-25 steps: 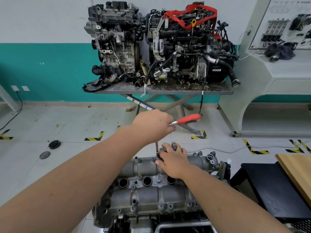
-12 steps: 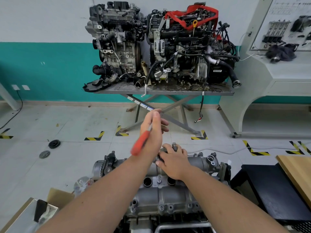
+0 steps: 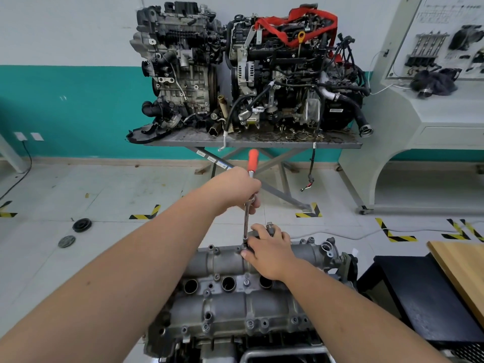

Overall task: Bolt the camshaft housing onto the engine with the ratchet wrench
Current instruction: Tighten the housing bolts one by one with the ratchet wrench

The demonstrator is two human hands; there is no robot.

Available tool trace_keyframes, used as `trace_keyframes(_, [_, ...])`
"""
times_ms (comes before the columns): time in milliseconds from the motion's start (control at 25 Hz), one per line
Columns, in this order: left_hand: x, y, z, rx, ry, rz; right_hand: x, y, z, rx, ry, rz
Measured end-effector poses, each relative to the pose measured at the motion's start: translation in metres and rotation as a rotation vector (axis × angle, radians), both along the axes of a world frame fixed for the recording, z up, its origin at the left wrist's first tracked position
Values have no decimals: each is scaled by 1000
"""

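Camshaft housing [image 3: 235,305], grey cast metal, sits on the engine [image 3: 188,344] at lower centre of the frame. Left hand [image 3: 237,189] is clenched round the ratchet wrench [image 3: 252,163] near its head, red handle pointing up, extension shaft running down to a bolt at the housing's far edge. Right hand [image 3: 271,251] lies on the housing with fingers closed round the shaft's lower end.

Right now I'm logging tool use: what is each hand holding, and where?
Left hand grips the ratchet wrench at its head end. Right hand steadies the extension's base on the camshaft housing.
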State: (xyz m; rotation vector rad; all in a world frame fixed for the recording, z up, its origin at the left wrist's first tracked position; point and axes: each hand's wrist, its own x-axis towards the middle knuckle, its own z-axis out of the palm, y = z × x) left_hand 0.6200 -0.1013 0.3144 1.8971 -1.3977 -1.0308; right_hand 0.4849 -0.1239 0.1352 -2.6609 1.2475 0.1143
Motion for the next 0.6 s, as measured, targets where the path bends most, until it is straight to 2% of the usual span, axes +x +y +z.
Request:
trace_keyframes(80, [-7,-2,9,-53,-425,-180,0,0,1,-1,-4,-2])
trace_keyframes(200, [-16,1,5,-275,-1031,-323,1,1,1,-11,-1,-3])
trace_keyframes(240, [-17,3,-3,-391,-1142,-350,1,1,1,-13,0,-7])
trace_keyframes(280, [-16,7,-13,-537,-1166,-356,1,1,0,-18,0,-10])
trace_keyframes(320, [-14,12,-25,-710,-1109,-331,0,0,-1,-26,-2,-9])
trace_keyframes(400, [-9,17,-47,-1028,-891,-149,1,1,-1,-44,-7,-2])
trace_keyframes(440, [-8,16,-55,-1084,-773,-34,1,1,-1,-47,-11,-3])
trace_keyframes(520, [-12,16,-68,-998,-567,113,1,1,-1,-46,-17,-12])
trace_keyframes(600, [-17,18,-77,-888,-334,153,0,1,-1,-44,-17,-8])
